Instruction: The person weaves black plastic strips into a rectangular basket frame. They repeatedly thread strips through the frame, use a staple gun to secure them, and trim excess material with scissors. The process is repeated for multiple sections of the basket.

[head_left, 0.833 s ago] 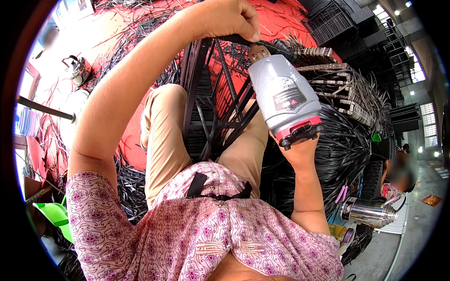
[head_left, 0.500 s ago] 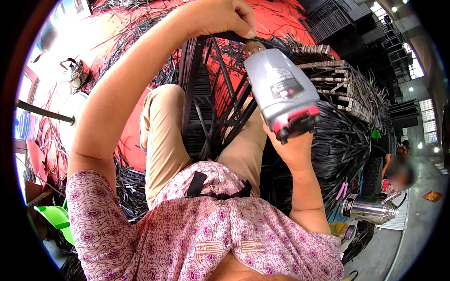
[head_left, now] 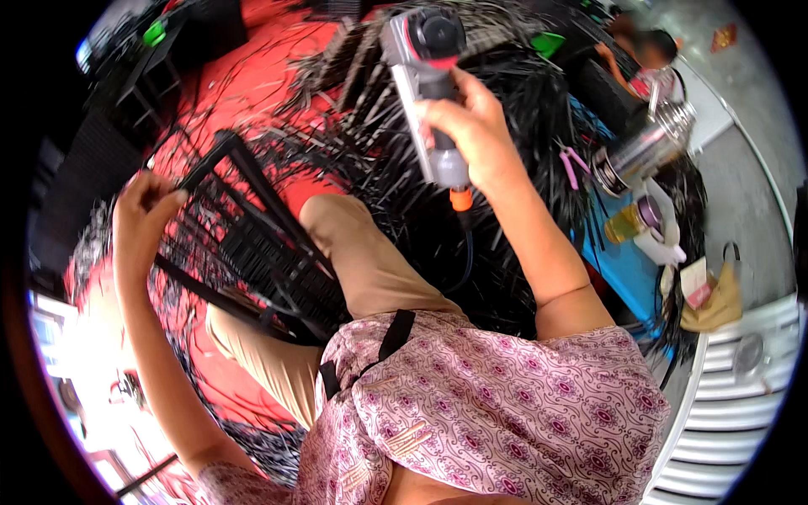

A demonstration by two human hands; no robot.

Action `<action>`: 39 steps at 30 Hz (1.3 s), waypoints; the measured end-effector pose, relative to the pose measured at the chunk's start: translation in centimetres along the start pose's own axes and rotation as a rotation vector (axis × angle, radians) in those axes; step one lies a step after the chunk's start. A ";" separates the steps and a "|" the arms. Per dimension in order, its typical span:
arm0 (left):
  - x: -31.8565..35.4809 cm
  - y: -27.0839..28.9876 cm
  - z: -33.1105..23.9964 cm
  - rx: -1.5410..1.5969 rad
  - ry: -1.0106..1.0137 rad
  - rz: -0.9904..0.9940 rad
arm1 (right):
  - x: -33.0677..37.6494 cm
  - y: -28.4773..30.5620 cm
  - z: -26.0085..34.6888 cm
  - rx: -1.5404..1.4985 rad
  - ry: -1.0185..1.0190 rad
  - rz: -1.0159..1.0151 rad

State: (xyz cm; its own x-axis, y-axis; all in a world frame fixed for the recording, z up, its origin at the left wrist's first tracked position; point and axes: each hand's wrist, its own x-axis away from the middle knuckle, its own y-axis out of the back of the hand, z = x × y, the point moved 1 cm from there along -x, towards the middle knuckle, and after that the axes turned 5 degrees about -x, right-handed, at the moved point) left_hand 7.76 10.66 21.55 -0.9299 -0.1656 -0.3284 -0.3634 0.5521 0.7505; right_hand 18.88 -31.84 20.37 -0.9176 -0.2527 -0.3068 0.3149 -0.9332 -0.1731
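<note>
One of a worker's two hands, the right hand (head_left: pixel 484 139), was closed firmly around the handle of a grey power tool (head_left: pixel 438 84) raised at 12 o'clock, its red-ringed black end turned up toward 12. An orange connector (head_left: pixel 460 199) and a dark cord (head_left: pixel 468 244) hung from the tool's 6 o'clock end. The left hand (head_left: pixel 150 202), at 9 o'clock, had its fingers bent at the outer corner of a black slatted frame (head_left: pixel 257 244); whether they gripped it could not be told. The frame stood tilted between the worker's knees, at 9 o'clock and well apart from the tool. Beige trousers (head_left: pixel 374 261) and a patterned pink shirt (head_left: pixel 505 387) filled the middle and the 5 o'clock side. Black strips (head_left: pixel 526 109) were heaped at 1 o'clock, and more lay scattered over a red floor (head_left: pixel 231 76) toward 10 and 11. A pink-handled tool (head_left: pixel 571 167) and a steel flask (head_left: pixel 644 151) showed at 2 o'clock, where another person (head_left: pixel 644 76) sat farther off. At 3 o'clock were a purple-lidded jar (head_left: pixel 624 225), a blue table (head_left: pixel 624 282) and a tan bag (head_left: pixel 717 299).
</note>
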 end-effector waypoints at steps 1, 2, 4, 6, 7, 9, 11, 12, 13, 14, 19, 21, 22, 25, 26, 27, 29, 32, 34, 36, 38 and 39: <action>-0.5 -0.2 -0.5 0.044 0.004 0.015 | -0.5 2.2 0.5 -0.058 0.009 -0.055; -0.5 -0.4 -0.5 0.086 0.021 0.017 | -1.2 4.6 0.7 0.023 0.059 -0.075; -1.0 -0.8 0.2 0.082 -0.035 0.015 | -2.7 9.3 0.7 0.461 0.148 -0.264; -0.8 -0.8 0.9 0.173 0.010 0.004 | -6.4 14.7 -0.6 0.607 0.098 -0.361; -0.3 -0.7 0.9 0.168 0.013 -0.020 | -7.5 15.5 -0.4 0.729 0.046 -0.364; 0.5 -0.6 1.0 0.175 0.032 -0.051 | -11.7 19.7 -3.3 0.935 -0.042 -0.434; 0.8 -0.8 1.3 0.208 0.013 -0.059 | -12.7 21.3 -3.6 1.001 -0.198 -0.463; 1.0 -0.5 1.1 0.178 0.002 -0.087 | -13.3 22.0 -3.8 1.008 -0.277 -0.456; 0.0 -1.6 0.1 0.177 -0.040 -0.091 | -14.2 28.1 -6.3 0.939 -0.217 -0.505; -0.1 -1.8 -0.2 0.152 -0.050 -0.109 | -13.7 29.8 -8.8 0.942 -0.219 -0.507; 0.5 -1.2 -0.5 0.050 -0.193 -0.129 | -10.8 31.5 -13.1 0.830 0.051 -0.679; 1.4 -0.8 -0.6 -0.043 -0.285 -0.143 | -8.5 30.9 -12.3 0.882 0.243 -0.754; 1.4 -1.2 -0.7 -0.045 -0.329 -0.161 | -6.5 30.9 -11.5 0.968 0.314 -0.788; 1.2 -2.1 -1.6 -0.141 -0.405 -0.191 | -0.7 35.4 -10.1 1.384 0.179 -0.766; 1.4 -2.1 -1.9 -0.164 -0.419 -0.206 | 1.1 35.9 -9.5 1.527 0.131 -0.731; 1.5 -2.3 -1.9 -0.193 -0.426 -0.218 | 2.6 36.2 -9.1 1.568 -0.012 -0.724; 1.6 -2.6 -2.1 -0.201 -0.464 -0.254 | 4.4 36.5 -9.1 1.620 -0.237 -0.674; 1.9 -3.0 -2.3 -0.250 -0.453 -0.312 | 5.3 36.9 -9.2 1.651 -0.245 -0.648; 2.5 -3.4 -2.6 -0.319 -0.452 -0.354 | 5.7 37.2 -10.0 1.790 -0.105 -0.723; 3.0 -3.5 -3.2 -0.427 -0.462 -0.415 | 5.4 37.7 -10.5 1.878 -0.099 -0.795; 3.2 -3.7 -3.2 -0.527 -0.493 -0.466 | 5.5 38.8 -10.7 1.650 -0.178 -0.745; 3.2 -3.7 -3.1 -0.573 -0.520 -0.490 | 5.6 39.3 -10.8 1.649 -0.221 -0.737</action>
State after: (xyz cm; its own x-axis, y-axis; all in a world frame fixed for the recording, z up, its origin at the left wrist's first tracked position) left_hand 6.01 5.53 19.48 -0.5715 0.1911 -0.7980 -0.8125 0.0042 0.5829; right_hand 28.74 -67.23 1.77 -0.7976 0.3845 -0.4647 -0.5340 -0.0921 0.8404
